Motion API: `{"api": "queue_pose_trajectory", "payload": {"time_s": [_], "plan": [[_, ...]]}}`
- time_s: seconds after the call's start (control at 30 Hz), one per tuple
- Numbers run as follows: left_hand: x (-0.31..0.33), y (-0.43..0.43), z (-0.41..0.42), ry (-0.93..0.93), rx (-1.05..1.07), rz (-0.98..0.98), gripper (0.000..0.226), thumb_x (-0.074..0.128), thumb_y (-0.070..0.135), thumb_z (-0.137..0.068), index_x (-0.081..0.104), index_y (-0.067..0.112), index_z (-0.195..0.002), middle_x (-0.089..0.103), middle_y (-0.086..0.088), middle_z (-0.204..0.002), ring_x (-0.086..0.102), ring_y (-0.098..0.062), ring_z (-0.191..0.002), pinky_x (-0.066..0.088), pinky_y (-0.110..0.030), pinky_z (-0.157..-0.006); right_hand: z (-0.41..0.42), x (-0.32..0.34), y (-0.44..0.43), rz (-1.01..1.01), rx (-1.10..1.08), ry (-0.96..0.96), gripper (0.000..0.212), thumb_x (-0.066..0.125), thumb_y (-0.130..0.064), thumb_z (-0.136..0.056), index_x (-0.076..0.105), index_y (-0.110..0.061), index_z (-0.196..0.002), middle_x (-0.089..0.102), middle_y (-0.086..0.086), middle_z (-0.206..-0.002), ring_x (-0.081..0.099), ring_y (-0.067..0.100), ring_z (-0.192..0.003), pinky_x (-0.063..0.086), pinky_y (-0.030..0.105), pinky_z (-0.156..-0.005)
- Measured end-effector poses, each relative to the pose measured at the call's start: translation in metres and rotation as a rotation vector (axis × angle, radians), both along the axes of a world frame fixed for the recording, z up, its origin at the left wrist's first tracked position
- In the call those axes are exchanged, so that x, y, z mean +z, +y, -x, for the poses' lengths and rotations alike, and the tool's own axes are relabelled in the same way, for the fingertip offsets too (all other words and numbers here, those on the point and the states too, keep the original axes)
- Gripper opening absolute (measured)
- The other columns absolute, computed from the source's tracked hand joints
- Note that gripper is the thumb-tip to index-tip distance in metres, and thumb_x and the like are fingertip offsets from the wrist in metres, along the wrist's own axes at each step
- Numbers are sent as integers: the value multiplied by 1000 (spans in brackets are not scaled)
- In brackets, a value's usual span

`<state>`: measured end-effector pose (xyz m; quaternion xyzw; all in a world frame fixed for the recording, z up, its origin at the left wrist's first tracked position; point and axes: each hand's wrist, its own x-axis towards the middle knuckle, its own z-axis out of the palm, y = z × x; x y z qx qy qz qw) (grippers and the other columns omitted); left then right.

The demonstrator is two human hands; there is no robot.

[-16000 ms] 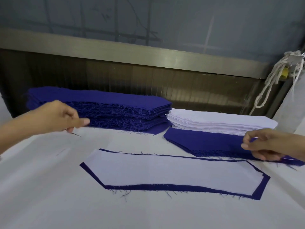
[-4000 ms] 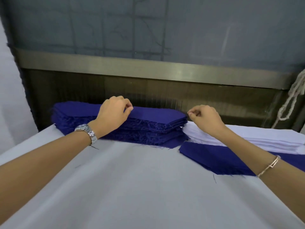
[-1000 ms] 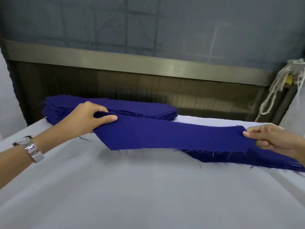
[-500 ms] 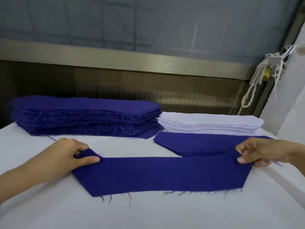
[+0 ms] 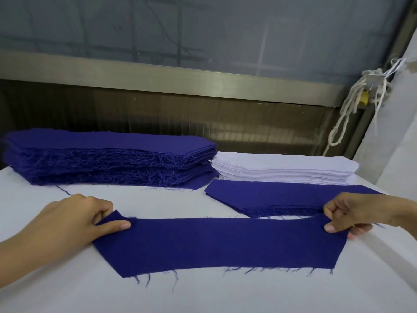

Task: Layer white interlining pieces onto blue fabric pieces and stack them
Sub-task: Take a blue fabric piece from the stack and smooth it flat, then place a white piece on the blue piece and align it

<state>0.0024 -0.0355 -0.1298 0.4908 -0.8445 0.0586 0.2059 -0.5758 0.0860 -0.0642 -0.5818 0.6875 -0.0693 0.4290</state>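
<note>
Near the front edge of the white table (image 5: 203, 297), in our head view, we hold a long blue piece (image 5: 216, 242) by its two ends. Our left hand (image 5: 74, 220) pinches the left end, thumb on top. Our right hand (image 5: 354, 211) pinches the right end the same way. Most of the piece lies flat on the table, but the right end is lifted a little. Along the back edge sit a tall blue pile (image 5: 108, 159) on the left and a white interlining pile (image 5: 282, 169) on the right. A low blue stack (image 5: 282, 197) lies just in front of the white pile, near our right hand.

We think the step is laying this piece down flat. To do it well, we should pull both ends gently so it has no bumps. Then we set the right end down, clear of the low stack. The loose threads might snag, so we should let go softly. Then a white piece can go on top.
</note>
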Motion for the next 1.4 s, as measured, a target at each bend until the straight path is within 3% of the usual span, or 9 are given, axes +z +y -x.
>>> {"api": "queue_pose_trajectory", "payload": {"time_s": [0.33,0.57,0.7,0.8,0.93,1.03,1.17,1.33,1.4], "plan": [[-3,-8,-10,39,93,-2,77,25,107,-51,56,44,-82,57,30,-57,57,8,-57,39,-22,-45,-1,4,2,-42,-17,65,51,88,-45,-70,53,-10,-82,67,19,-69,48,14,-50,29,20,-47],[4,-15,-14,131,108,-224,56,52,93,-48,60,42,-72,59,15,-50,53,1,-48,45,-26,-52,0,7,4,-41,-27,147,55,90,-51,-65,59,-9,-84,68,16,-70,51,12,-51,29,19,-47],[5,-16,-13,160,78,-137,58,56,82,-57,51,24,-51,53,11,-43,47,-6,-42,40,-27,-48,2,10,7,-53,-46,210,54,87,-59,-63,61,-14,-76,70,13,-70,51,11,-51,30,18,-47],[8,-13,-6,193,5,82,48,59,67,-72,41,29,-49,56,12,-54,51,-8,-52,37,-18,-45,4,20,11,-37,-167,286,54,72,-68,-76,54,-19,-64,66,9,-63,43,13,-45,29,18,-43],[20,0,19,246,-128,193,32,61,49,-85,47,36,-60,60,19,-72,54,-4,-56,40,-14,-51,9,30,7,172,-442,183,50,61,-54,-90,55,-9,-68,54,6,-54,33,13,-41,27,20,-40],[28,14,48,195,-228,177,31,55,53,-94,53,35,-69,53,14,-57,54,-4,-55,43,-18,-50,9,32,-3,327,-571,155,41,62,-37,-96,63,-1,-76,57,8,-54,38,15,-47,27,22,-43],[46,22,97,78,-330,200,42,34,59,-96,61,31,-80,54,21,-71,54,-2,-69,47,-21,-57,15,39,-19,495,-732,152,18,62,-17,-98,69,-1,-94,68,12,-76,50,19,-61,36,24,-57],[62,7,170,-19,-400,297,30,44,40,-101,67,21,-95,62,9,-85,53,-12,-80,44,-26,-70,38,33,-43,706,-832,201,18,58,-4,-98,70,6,-108,66,16,-99,53,27,-86,38,24,-58],[65,-5,197,-53,-413,314,29,42,35,-104,66,19,-104,63,5,-95,54,-14,-87,44,-27,-75,49,27,-51,770,-876,241,20,59,-2,-96,71,10,-106,66,19,-100,57,33,-96,46,27,-69]]}}
